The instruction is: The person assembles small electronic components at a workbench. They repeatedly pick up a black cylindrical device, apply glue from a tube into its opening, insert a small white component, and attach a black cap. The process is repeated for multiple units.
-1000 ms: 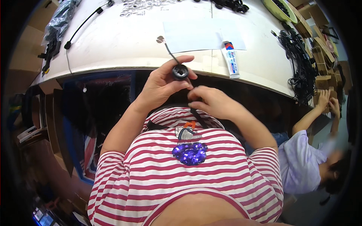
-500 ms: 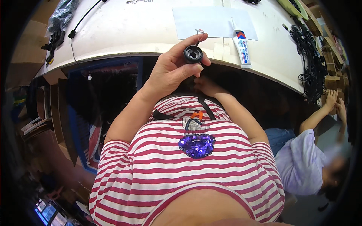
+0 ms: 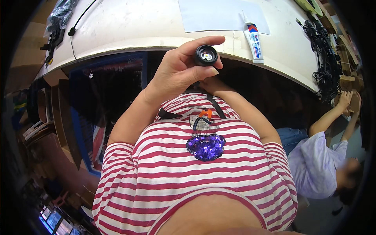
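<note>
One small black round part (image 3: 206,55), ring-shaped with a pale shiny centre, sits pinched in the left hand (image 3: 178,72), held up just below the near edge of the white bench (image 3: 129,27). Thumb underneath, index finger arched over the top, the fingers (image 3: 203,40) close round the rim and turn its face up to the camera, so it looks like a check of the piece rather than any fitting. The right hand (image 3: 209,83) is tucked low at six o'clock of the part, mostly hidden behind the left; I cannot tell whether its fingers are closed on anything. A dark strap or cord (image 3: 213,103) runs down from there across the red-and-white striped shirt (image 3: 196,172). Moving outward: at one o'clock of the part a white glue tube (image 3: 252,38) lies on the bench, touching the edge of a pale sheet of paper (image 3: 221,15) at twelve. Out at two o'clock, a tangle of black cables (image 3: 325,58) is heaped on the bench's right end. At ten o'clock a thin black cable (image 3: 76,24) lies on the bench. At four o'clock another person in a lilac top (image 3: 313,164) reaches up towards wooden blocks. As for progress, the part is in hand and off the bench; nothing shows it joined to anything yet.
</note>
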A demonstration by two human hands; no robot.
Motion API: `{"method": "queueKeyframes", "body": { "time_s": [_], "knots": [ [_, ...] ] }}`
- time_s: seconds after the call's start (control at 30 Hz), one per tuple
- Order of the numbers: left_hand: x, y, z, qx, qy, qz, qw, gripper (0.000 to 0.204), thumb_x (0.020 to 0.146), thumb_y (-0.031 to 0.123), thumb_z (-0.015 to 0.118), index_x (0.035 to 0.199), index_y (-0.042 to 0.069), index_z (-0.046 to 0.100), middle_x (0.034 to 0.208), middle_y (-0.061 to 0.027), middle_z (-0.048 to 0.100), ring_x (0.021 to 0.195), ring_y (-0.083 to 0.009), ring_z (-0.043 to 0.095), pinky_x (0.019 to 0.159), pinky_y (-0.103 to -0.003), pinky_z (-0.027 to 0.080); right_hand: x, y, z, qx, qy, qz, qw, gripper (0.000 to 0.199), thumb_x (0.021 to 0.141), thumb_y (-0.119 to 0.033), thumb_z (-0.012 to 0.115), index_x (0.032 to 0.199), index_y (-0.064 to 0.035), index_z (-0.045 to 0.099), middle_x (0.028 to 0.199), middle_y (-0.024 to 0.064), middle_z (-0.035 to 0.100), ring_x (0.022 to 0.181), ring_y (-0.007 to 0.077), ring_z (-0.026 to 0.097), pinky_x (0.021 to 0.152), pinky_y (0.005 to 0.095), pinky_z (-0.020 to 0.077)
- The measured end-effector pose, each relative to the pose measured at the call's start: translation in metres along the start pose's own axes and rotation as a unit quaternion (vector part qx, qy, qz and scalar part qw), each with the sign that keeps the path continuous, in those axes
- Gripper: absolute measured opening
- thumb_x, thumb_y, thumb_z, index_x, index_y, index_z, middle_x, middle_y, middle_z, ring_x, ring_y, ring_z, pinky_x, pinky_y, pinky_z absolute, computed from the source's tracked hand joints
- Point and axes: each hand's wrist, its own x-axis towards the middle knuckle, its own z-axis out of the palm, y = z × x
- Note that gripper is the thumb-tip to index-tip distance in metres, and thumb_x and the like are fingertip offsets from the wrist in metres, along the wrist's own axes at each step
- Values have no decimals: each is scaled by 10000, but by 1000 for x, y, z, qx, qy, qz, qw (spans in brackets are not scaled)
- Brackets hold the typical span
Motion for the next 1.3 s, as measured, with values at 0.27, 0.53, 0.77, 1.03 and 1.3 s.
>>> {"method": "queueKeyframes", "body": {
  "time_s": [0.27,0.53,0.77,1.03,1.3],
  "knots": [
    [-9,19,-23,9,57,34,998,516,756,25,614,1236,-48,439,881,-85,592,710,-71,516,627,-172,431,-22,-86,-39,-145,-87,10,986,307,812,-200,571,1026,19,591,1000,208,602,966,347,560,852,359,443],
    [-27,5,-53,13,49,70,996,416,753,6,627,1153,23,518,841,-61,574,735,-82,521,628,-186,440,-28,-227,-128,-56,159,-212,962,100,772,-12,634,872,-7,633,758,30,612,676,74,553,591,210,435],
    [-41,3,-62,16,41,47,998,434,715,-75,647,1127,-7,530,885,-71,592,828,-135,576,751,-249,500,-2,-250,-132,-248,65,-351,900,86,695,-81,674,766,-69,627,710,45,590,633,195,574,548,277,442],
    [-39,-1,-64,62,19,33,997,383,714,-73,649,1079,-23,545,889,-74,591,838,-136,577,762,-264,502,2,-254,-131,-324,40,-349,879,96,683,-106,679,747,-62,622,708,39,583,662,203,564,579,286,437],
    [-34,1,-64,27,91,38,995,364,757,-2,646,1102,-24,534,857,-50,591,812,-105,561,728,-222,469,6,-250,-125,-243,143,-308,908,93,744,-160,649,753,-68,637,695,45,606,628,187,584,583,298,452]
  ]
}}
